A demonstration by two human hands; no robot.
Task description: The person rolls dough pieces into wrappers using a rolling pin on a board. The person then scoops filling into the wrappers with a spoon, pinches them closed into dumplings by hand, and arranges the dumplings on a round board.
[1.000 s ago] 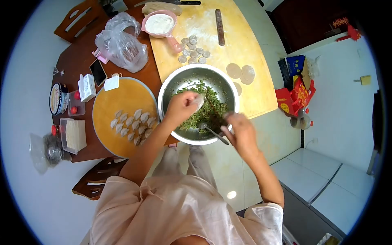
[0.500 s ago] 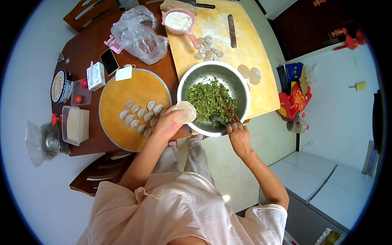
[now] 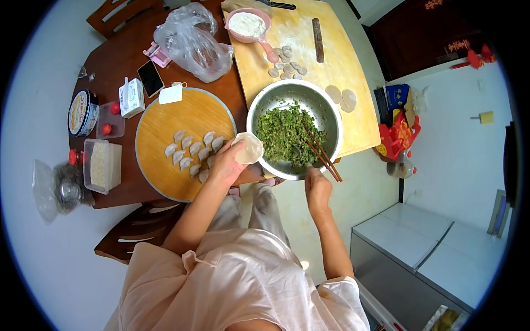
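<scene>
My left hand (image 3: pixel 227 164) holds a thin round dumpling wrapper (image 3: pixel 249 149) at the left rim of a steel bowl (image 3: pixel 331 110). Chopped green filling (image 3: pixel 284 129) lies in the bowl. Closed at the bowl's near rim is my right hand (image 3: pixel 318 187), gripping what looks like a spoon whose head is mostly hidden in the filling. A pair of brown chopsticks (image 3: pixel 327 160) leans over the rim beside that hand, apart from its fingers. Left of my left hand, several folded dumplings (image 3: pixel 194 148) sit on a round wooden board (image 3: pixel 157 124).
Behind the bowl, a floured board (image 3: pixel 353 71) bears small dough pieces (image 3: pixel 287 69), flat wrappers (image 3: pixel 348 100), a rolling pin (image 3: pixel 318 41) and a pink flour scoop (image 3: pixel 248 25). A plastic bag (image 3: pixel 201 47), phone (image 3: pixel 150 80) and tissue box (image 3: pixel 131 98) stand at left.
My right hand has shifted slightly left and turned, now clear of the chopsticks. The chopsticks lean further out over the rim. My left hand still holds the wrapper.
</scene>
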